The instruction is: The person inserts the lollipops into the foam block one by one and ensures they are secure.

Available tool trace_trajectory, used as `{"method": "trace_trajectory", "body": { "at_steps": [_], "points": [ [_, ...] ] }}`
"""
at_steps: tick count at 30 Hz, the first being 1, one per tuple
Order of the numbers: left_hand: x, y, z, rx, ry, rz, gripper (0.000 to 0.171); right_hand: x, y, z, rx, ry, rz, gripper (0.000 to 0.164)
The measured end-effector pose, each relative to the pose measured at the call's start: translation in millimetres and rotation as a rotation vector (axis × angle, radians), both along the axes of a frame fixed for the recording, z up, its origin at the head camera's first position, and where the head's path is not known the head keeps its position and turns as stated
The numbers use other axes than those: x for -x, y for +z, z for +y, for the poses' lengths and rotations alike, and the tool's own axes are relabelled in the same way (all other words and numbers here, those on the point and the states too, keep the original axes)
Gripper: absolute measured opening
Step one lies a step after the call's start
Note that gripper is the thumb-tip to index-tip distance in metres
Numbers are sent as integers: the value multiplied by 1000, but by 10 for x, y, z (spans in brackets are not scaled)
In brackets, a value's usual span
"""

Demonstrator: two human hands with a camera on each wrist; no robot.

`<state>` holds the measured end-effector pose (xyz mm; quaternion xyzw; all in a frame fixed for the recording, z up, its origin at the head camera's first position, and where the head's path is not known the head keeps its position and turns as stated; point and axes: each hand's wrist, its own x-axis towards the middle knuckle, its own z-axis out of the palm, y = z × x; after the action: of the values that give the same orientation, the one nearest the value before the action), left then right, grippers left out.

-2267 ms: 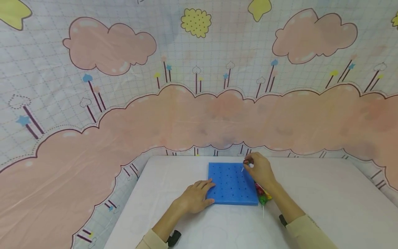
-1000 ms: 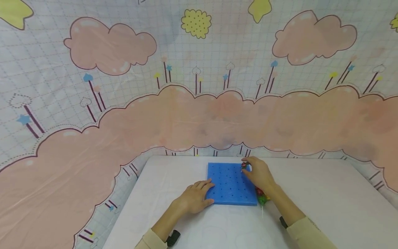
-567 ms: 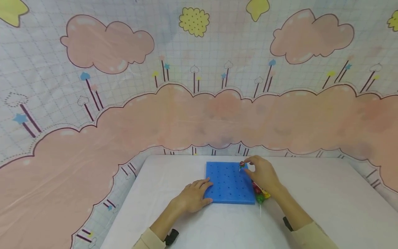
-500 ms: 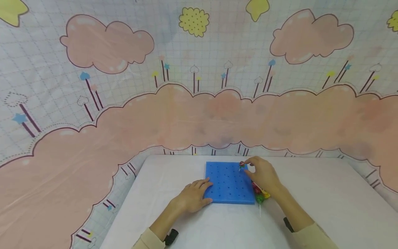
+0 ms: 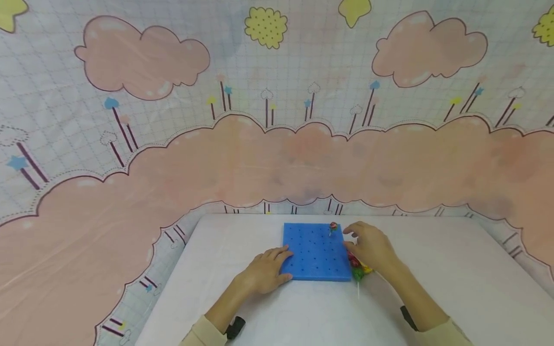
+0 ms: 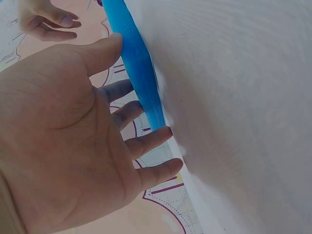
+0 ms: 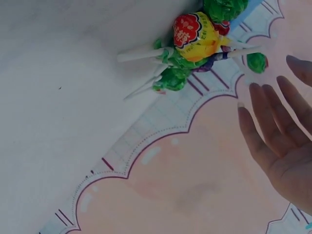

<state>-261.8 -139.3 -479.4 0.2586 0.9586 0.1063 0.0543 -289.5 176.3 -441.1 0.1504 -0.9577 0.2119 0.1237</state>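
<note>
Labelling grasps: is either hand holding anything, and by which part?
Nothing held: the left hand touches the left edge of the square blue foam-like board; the right hand is clear of the round red-and-green wrapped lollipop standing on it.

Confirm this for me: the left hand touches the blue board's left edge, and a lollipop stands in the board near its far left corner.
Wrong corner: the head view shows the lollipop near the far right corner of the blue board, not the far left. The left hand does touch the board's left edge.
</note>
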Motion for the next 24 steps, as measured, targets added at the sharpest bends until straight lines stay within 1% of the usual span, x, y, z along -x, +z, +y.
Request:
{"method": "trace_trajectory", "body": {
  "at_steps": [4, 11, 17, 24],
  "points": [
    [8, -18, -4, -9, -2, 3, 64, -42, 11, 36, -8, 2, -9, 30],
    [10, -30, -8, 3, 11, 6, 64, -120, 32, 94, -11, -22, -82, 31],
    [9, -41, -9, -1, 9, 12, 64, -195, 21, 173, -27, -21, -78, 29],
    [16, -50, 0, -2, 9, 11, 65, -211, -56, 259, -53, 11, -80, 28]
  ]
}}
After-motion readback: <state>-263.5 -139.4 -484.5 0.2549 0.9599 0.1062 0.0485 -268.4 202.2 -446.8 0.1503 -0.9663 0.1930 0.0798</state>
